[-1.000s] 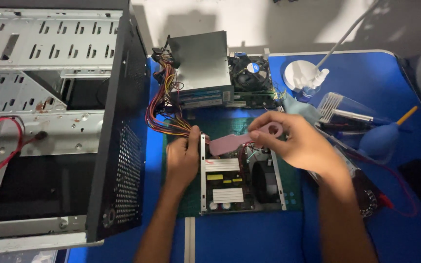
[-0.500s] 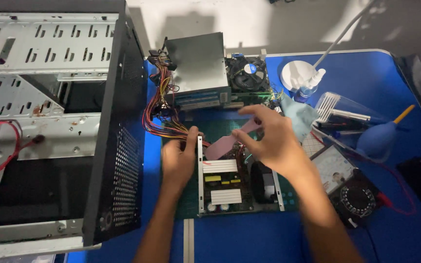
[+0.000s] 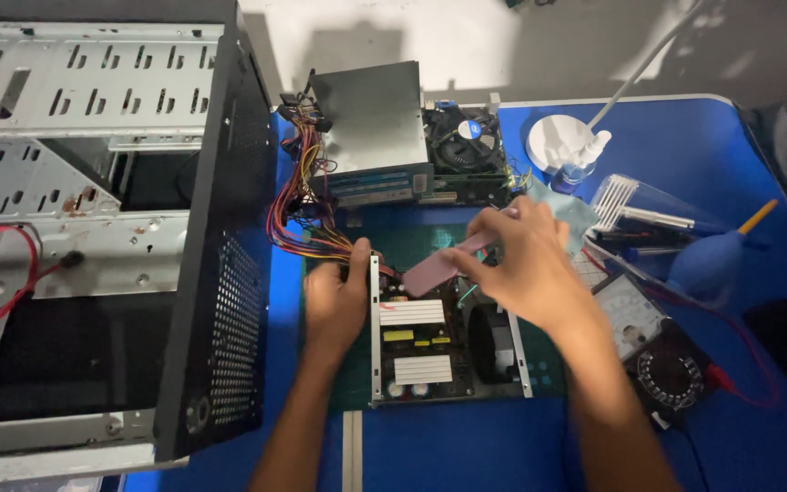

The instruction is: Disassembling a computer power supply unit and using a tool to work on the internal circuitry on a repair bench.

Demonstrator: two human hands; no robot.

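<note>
Blue table cover (image 3: 466,456) lies under your work, with a green mat (image 3: 412,241) on top and a pale wall behind. Your left hand (image 3: 334,305) grips the left edge of the open power supply (image 3: 444,342), which sits on the mat. Your right hand (image 3: 526,264) has its fingers closed on a pink cloth (image 3: 430,271), held over the top of the power supply. An empty computer case (image 3: 93,228) stands at the left. A meter (image 3: 658,351) and a blue air blower (image 3: 708,260) lie at the right.

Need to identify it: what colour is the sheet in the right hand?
Pink sheet, in the right hand; head view.
</note>
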